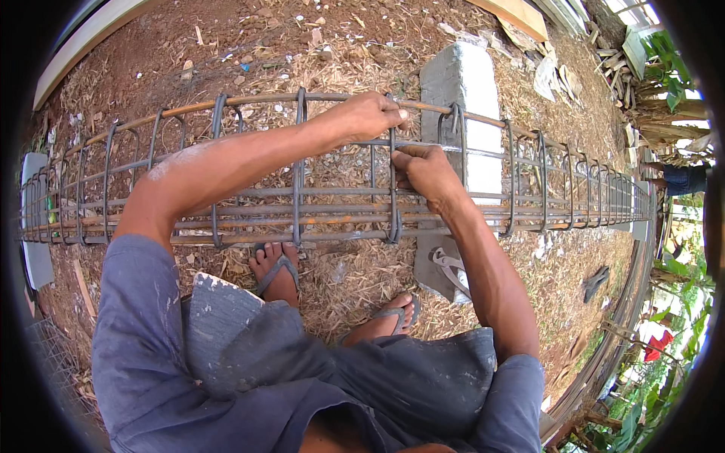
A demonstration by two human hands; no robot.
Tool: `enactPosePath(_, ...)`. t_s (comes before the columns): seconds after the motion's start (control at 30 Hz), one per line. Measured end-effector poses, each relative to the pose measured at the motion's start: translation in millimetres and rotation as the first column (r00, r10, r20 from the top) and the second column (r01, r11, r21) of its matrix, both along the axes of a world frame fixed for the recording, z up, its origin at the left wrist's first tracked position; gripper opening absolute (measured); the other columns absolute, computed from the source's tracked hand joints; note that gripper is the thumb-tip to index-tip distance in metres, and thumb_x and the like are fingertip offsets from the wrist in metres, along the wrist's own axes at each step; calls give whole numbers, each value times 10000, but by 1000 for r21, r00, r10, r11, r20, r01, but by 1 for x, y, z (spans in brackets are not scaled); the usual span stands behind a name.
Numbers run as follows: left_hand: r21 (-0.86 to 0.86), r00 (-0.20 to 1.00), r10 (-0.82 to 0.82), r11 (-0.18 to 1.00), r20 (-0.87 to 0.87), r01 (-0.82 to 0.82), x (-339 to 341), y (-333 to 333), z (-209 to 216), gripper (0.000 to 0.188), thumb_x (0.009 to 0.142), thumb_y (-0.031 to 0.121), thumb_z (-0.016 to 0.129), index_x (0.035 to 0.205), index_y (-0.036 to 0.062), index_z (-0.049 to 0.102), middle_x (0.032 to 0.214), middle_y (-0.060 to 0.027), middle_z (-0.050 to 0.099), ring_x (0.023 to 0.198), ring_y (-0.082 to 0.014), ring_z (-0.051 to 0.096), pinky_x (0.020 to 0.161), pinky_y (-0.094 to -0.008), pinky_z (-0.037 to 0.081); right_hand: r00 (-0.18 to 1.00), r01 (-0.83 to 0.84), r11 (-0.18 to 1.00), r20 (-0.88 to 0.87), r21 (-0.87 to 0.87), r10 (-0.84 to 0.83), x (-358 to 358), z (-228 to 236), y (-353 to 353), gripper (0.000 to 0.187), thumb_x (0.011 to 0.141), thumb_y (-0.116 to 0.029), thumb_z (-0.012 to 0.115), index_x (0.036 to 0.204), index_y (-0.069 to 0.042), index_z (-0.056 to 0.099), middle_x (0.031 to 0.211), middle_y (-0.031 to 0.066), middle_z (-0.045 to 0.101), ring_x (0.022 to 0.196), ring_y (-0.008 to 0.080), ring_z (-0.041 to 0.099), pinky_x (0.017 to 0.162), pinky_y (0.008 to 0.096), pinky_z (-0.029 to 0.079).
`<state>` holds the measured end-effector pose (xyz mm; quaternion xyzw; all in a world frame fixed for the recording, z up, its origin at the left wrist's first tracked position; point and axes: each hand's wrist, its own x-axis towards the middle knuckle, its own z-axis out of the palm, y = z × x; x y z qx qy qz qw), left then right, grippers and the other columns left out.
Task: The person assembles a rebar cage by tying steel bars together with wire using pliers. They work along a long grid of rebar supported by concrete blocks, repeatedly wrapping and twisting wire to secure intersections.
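A long rebar cage (340, 215) of rusty bars and bent square stirrups stretches across in front of me. My left hand (375, 117) is closed at the far top bar, by the upper corner of one stirrup (393, 192). Nearer to me, my right hand (428, 175) has its thumb and fingers closed on the same stirrup, beside a middle bar. Whether a thin tie wire is between the fingers of either hand, I cannot tell. Other stirrups stand at intervals to both sides.
A pale concrete block (479, 90) lies under the cage right of my hands. Grey supports (35, 219) hold its far left end. A loose sandal (451, 268) is near the block, and a dark glove-like item (596, 284) lies on the dirt at right. Timber (521, 16) lies farther off.
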<state>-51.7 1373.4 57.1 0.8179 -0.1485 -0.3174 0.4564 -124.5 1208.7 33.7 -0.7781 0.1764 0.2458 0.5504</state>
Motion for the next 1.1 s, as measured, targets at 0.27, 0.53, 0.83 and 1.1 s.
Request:
enactPosePath(0.27, -48, 999, 16, 999, -38, -18, -4, 2, 11, 402, 994, 400, 520, 1110, 74, 726, 1257, -190, 635, 1195, -318, 580, 1012, -443, 437, 999, 4, 996, 34, 93, -7, -1, -3, -1, 218, 903, -190, 674, 884, 24, 710, 656, 13, 566, 564, 94, 453, 512, 271, 341)
enactPosePath(0.53, -37, 985, 27, 999, -170, -34, -22, 16, 13, 346, 975, 384, 574, 1142, 121, 724, 1301, -165, 601, 1260, -311, 527, 1073, -449, 392, 979, 108, 994, 173, 14, -108, -5, -16, 10, 208, 882, -169, 682, 821, 29, 707, 638, 23, 583, 563, 79, 436, 523, 276, 331)
enactPosePath(0.83, 298, 725, -457, 889, 515, 349, -29, 50, -19, 319, 911, 202, 604, 1213, 249, 694, 1392, -89, 501, 1189, -282, 562, 995, -428, 496, 989, -26, 983, 140, -184, 53, 8, 7, 1, 446, 843, -390, 651, 746, 42, 705, 586, 101, 599, 569, 172, 526, 551, 356, 412)
enactPosePath(1.1, 135, 607, -422, 877, 674, 460, -28, 57, -34, 432, 805, 73, 595, 1221, 145, 689, 1389, -152, 543, 1198, -306, 578, 980, -473, 504, 987, -35, 872, 117, -488, 105, 12, 9, 10, 398, 743, -405, 677, 735, -13, 746, 611, 151, 651, 615, 274, 652, 664, 401, 519)
